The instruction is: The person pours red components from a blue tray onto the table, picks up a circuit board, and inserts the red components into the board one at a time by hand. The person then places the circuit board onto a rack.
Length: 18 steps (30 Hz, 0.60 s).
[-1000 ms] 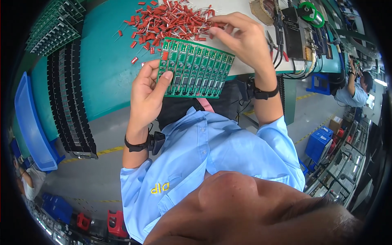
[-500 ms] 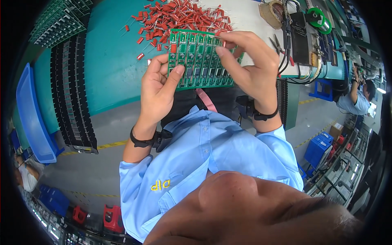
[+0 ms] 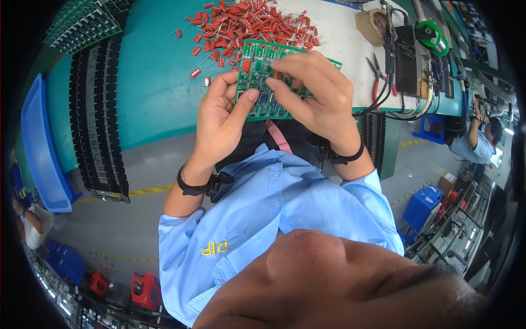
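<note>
A green circuit board [image 3: 258, 64], with rows of small dark parts, is held tilted above the near edge of the table. My left hand [image 3: 219, 123] is closed on its left side, thumb on the face and fingers behind. One red capacitor [image 3: 246, 65] sits upper left on the board. Over the board's middle, my right hand [image 3: 323, 98] pinches another red capacitor [image 3: 276, 74] between thumb and forefinger, mostly covered by the fingertips. This hand hides much of the board's right half. Just beyond the board lies a heap of red capacitors [image 3: 257, 27] with wire leads.
Red-handled pliers [image 3: 376, 77], black cables and a green spool [image 3: 433, 38] lie at the right. Black slotted rails [image 3: 96, 120] and a blue tray [image 3: 46, 145] stand left, with stacked boards [image 3: 87, 24] behind. A co-worker [image 3: 475, 140] is at far right, another person [image 3: 35, 225] at far left.
My right hand has moved left across the board, from its upper right to its middle. The board has shifted slightly right and tilted, and my left hand still holds it.
</note>
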Each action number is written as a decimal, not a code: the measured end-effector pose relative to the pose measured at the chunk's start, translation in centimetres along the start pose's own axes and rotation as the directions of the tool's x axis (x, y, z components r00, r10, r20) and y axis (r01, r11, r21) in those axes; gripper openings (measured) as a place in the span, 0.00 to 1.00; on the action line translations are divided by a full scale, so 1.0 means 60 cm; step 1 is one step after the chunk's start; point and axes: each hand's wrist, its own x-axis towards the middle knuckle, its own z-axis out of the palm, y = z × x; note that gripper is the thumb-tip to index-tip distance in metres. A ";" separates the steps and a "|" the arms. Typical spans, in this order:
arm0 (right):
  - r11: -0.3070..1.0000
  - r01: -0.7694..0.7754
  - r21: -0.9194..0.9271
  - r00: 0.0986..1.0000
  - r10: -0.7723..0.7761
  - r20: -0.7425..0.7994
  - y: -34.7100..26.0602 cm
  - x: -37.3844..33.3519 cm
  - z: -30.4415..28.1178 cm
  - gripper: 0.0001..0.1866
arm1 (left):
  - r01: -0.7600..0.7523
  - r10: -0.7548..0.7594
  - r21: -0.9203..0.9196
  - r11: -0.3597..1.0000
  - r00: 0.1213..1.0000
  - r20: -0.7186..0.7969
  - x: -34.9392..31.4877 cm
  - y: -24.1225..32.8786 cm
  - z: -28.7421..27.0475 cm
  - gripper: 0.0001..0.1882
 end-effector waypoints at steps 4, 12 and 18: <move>1.000 0.011 -0.024 1.000 -0.011 0.001 0.009 -0.003 0.011 0.13 | 0.011 -0.011 -0.001 1.000 1.000 0.015 -0.002 0.001 -0.002 0.16; 0.997 0.066 -0.042 0.998 -0.066 0.004 0.009 -0.004 0.013 0.13 | 0.013 -0.013 -0.003 1.000 1.000 0.021 -0.002 0.001 -0.002 0.15; 0.994 0.101 -0.040 0.995 -0.100 0.007 0.012 -0.002 0.013 0.14 | 0.009 -0.009 0.006 1.000 0.999 0.034 -0.001 0.001 -0.005 0.15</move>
